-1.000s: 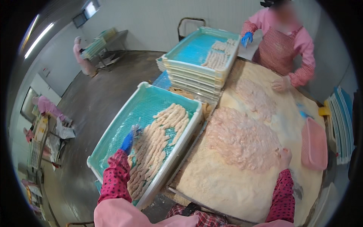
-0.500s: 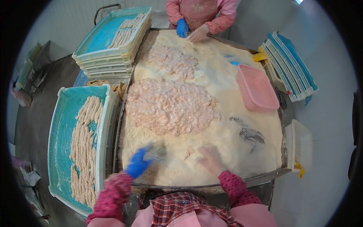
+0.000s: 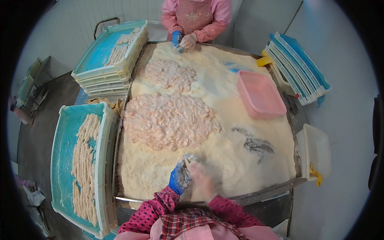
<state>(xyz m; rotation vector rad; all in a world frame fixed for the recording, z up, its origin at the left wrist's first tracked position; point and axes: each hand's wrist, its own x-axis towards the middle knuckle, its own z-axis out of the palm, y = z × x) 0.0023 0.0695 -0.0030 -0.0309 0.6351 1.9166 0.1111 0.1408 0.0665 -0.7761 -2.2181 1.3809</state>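
My left hand (image 3: 180,179), in a blue glove dusted with flour, is closed just above the floury near part of the table. What its fingers hold is too small and covered to make out. Against its fingertips is my right hand (image 3: 203,182) in a pale, see-through glove, smeared by motion so its fingers cannot be read. Beyond both hands lies a large wet heap of pale pink raw meat strips (image 3: 168,122). A smaller meat heap (image 3: 170,75) sits farther back. Flour (image 3: 244,176) covers the metal-edged table around them.
At left, a turquoise-lined tray (image 3: 62,160) carries rows of floured strips (image 3: 83,172); behind it stands a tray stack (image 3: 106,76). A pink basket (image 3: 262,96) rests at right, near leaning trays (image 3: 296,66) and a white tub (image 3: 316,152). A co-worker (image 3: 195,20) stands opposite, hands together.
My hands have come together from apart, the left moving right and the right moving left. The small strip on the flour between them no longer shows. The co-worker's hands are raised and joined.
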